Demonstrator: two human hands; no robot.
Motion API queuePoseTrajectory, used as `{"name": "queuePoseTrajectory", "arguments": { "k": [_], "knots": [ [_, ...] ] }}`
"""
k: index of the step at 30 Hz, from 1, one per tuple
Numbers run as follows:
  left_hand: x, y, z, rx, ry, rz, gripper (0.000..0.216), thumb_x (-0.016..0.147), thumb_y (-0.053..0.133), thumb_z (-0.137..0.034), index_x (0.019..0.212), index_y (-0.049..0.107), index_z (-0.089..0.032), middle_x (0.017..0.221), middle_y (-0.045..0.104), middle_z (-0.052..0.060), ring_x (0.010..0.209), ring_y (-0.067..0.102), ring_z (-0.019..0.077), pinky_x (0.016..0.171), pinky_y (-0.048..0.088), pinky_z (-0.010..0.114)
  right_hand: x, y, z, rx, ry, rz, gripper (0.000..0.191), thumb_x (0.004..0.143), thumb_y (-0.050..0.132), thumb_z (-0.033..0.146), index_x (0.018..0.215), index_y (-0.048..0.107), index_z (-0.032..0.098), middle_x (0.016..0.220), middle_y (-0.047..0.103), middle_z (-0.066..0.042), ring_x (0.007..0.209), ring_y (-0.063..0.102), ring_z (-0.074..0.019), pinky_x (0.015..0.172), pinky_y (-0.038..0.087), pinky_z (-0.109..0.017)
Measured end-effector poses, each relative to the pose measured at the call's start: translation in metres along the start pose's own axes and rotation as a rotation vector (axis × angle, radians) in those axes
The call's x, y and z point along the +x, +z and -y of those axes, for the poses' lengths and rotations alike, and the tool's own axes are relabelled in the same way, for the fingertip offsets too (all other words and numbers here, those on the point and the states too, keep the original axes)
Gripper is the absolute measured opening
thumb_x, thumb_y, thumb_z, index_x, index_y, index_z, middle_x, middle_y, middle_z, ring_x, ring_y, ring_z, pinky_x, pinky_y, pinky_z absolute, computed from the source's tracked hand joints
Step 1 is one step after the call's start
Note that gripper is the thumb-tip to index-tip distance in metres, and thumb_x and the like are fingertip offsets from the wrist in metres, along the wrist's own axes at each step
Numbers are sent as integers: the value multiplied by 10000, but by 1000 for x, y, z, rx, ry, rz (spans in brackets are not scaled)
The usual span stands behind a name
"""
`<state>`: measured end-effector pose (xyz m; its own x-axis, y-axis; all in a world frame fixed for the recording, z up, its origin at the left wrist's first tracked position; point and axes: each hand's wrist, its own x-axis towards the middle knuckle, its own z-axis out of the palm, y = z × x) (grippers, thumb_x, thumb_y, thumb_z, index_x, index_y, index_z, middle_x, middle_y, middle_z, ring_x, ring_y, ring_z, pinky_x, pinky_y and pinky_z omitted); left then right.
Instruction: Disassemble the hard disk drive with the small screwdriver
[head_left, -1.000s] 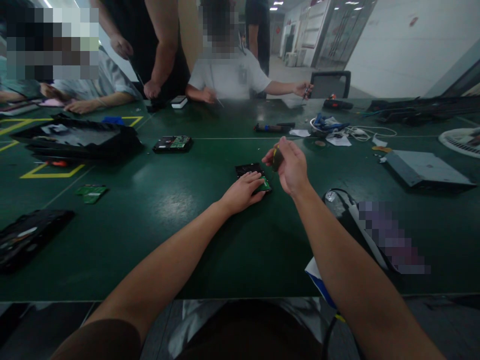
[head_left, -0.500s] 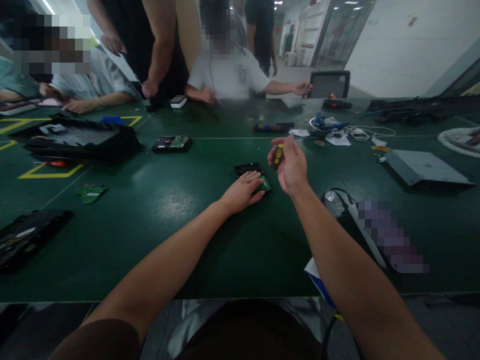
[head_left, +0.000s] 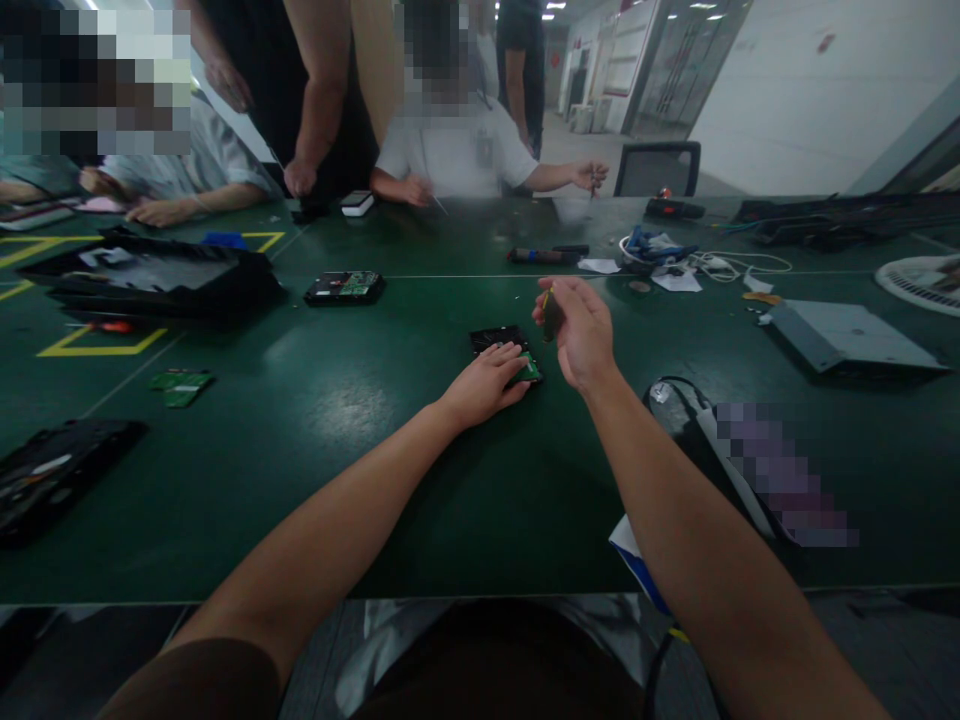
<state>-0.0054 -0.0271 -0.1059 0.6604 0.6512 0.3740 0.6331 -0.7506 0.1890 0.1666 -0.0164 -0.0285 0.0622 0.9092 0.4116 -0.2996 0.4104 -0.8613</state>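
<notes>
Both were busy, I saw! The left hand (head_left: pixel 486 385) lay open across the black hard drive (head_left: pixel 493 338) on the green surface (head_left: pixel 487 510), and just beside it the right hand (head_left: pixel 585 330) clasped a yellow-and-dark tool (head_left: pixel 552 317)!

device (head_left: pixel 495 338): black, green | tool handle (head_left: pixel 552 318): dark, yellow | tabletop (head_left: pixel 480 520): green | box (head_left: pixel 859 335): grey
</notes>
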Motion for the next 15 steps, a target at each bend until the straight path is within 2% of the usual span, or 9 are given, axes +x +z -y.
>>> {"name": "queuePoseTrajectory", "arguments": {
  "k": [7,12,15],
  "knots": [
    [1,0,-1,-15,-12,0,416,1037,516,-406,1363,595,-161,1542,537,151,1502,431,267,1266,309,483,0,0,-1,-29,21,-15,288,863,715,568,899,679,285,814,647,25,735,634,-122,650,510,-262],
    [1,-1,0,-14,-10,4,416,1038,511,-410,1363,593,-163,1534,547,143,1500,433,270,1266,311,487,1,-2,-2,12,46,-21,385,905,602,651,910,664,271,812,684,3,714,656,-136,643,504,-286],
    [1,-2,-1,-13,-4,-7,416,1041,510,-406,1355,600,-147,1530,549,152,1498,435,269,1268,311,471,1,-3,-2,17,20,6,311,912,628,576,923,694,272,809,680,3,714,648,-136,663,508,-292]
  ]
}}
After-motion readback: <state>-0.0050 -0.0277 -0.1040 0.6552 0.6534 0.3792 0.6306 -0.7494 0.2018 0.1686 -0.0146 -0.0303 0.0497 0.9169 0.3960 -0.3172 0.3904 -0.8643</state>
